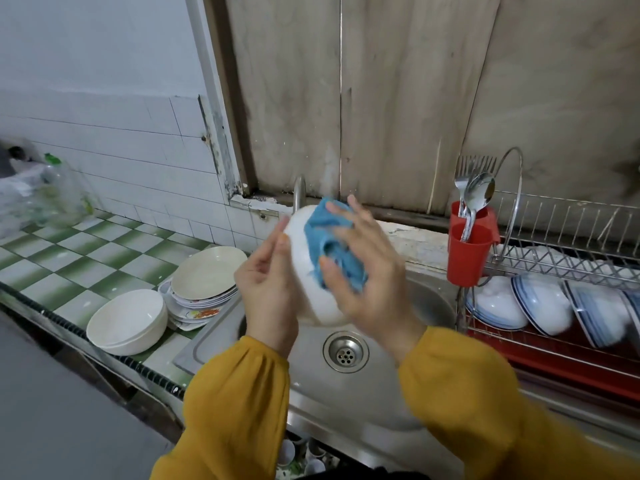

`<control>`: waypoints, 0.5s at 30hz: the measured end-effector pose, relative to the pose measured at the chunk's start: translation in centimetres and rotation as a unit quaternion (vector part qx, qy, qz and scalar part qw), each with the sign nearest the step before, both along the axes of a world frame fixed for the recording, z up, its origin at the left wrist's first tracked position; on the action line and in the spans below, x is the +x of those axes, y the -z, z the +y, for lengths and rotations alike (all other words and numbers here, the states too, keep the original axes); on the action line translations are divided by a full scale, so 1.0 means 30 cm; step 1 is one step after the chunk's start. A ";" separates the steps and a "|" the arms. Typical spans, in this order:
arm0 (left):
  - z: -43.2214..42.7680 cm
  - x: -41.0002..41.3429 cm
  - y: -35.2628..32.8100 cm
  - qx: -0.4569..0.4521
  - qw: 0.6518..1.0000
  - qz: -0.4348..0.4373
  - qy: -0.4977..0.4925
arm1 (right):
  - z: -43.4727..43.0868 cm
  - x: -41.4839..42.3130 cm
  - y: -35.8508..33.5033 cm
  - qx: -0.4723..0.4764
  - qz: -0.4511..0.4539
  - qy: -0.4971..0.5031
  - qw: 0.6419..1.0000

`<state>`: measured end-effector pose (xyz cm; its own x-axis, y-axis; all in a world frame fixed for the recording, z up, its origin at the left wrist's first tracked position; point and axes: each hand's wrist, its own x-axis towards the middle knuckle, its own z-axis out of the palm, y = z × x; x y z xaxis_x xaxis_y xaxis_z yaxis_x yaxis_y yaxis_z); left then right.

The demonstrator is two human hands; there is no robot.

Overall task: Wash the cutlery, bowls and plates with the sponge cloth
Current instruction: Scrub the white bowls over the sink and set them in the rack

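Observation:
Over the steel sink (429,299) my left hand (266,282) grips the rim of a white bowl (304,271), held tilted on its side. My right hand (367,268) presses a blue sponge cloth (329,244) against the bowl's outside, fingers spread over the cloth and thumb hooked under it. A stack of white bowls (128,320) and a pile of plates (204,282) sit on the green-checked counter left of the sink. Spoons and forks (476,195) stand in a red cup (467,254) on the rack.
A wire dish rack (561,268) on the right holds blue-rimmed bowls (540,303) on edge over a red tray. The tap (298,192) rises behind the bowl. The drain (345,351) lies below my hands. Plastic bags and a bottle (52,192) sit at far left.

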<state>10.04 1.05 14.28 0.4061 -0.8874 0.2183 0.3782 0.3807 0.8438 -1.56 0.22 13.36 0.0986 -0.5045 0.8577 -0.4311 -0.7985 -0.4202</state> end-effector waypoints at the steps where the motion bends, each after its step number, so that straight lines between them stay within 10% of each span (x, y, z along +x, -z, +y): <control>1: -0.013 0.013 -0.003 0.015 0.999 0.045 -0.005 | 0.011 0.004 0.053 -0.029 0.006 -0.021 0.999; 6: -0.031 0.046 0.035 0.044 0.997 0.051 0.031 | -0.034 -0.060 0.093 0.225 -0.219 -0.057 0.948; 13: -0.074 0.076 0.036 0.100 0.977 0.187 -0.015 | 0.002 -0.056 0.093 0.069 0.089 -0.104 0.988; 15: -0.083 0.090 0.047 0.106 0.976 0.190 0.000 | -0.034 -0.095 0.096 0.118 0.038 -0.091 0.988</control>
<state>12.73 -1.45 12.89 0.4213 -0.8965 -0.1371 0.6792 0.2118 0.7027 -4.42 -0.80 10.47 0.2651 -0.6572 0.7056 -0.3266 -0.7497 -0.5755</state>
